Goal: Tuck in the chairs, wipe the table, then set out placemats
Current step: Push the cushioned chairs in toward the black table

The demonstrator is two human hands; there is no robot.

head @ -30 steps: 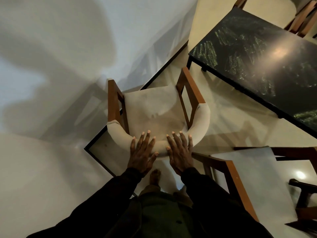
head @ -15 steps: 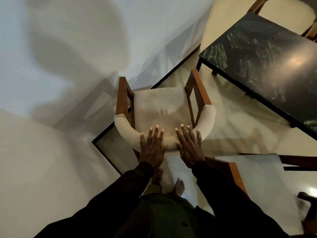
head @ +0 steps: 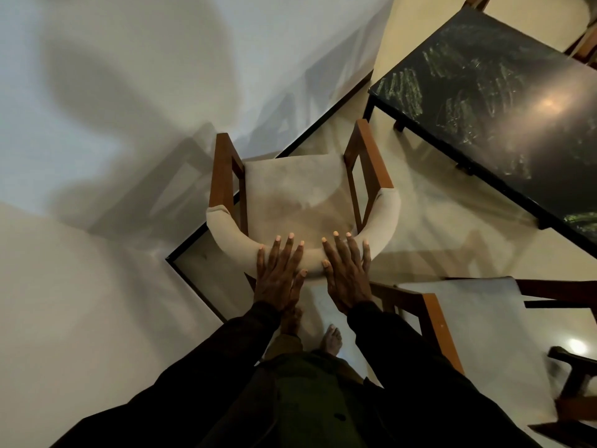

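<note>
A wooden armchair [head: 290,189] with a pale seat and a curved padded backrest stands in front of me near the wall corner. My left hand [head: 277,276] and my right hand [head: 347,273] lie flat side by side on top of the backrest, fingers straight and spread. The dark green marble-look table [head: 504,101] stands to the upper right, its near corner apart from the chair's right armrest. No cloth or placemat is in view.
A second chair [head: 478,331] with a pale seat sits at the lower right, close to my right arm. Part of a third chair [head: 581,43] shows beyond the table. White walls [head: 97,156] meet at the left. My bare feet stand on the glossy floor.
The chair and both hands have shifted slightly right and forward in the view. My hands stay flat on the backrest.
</note>
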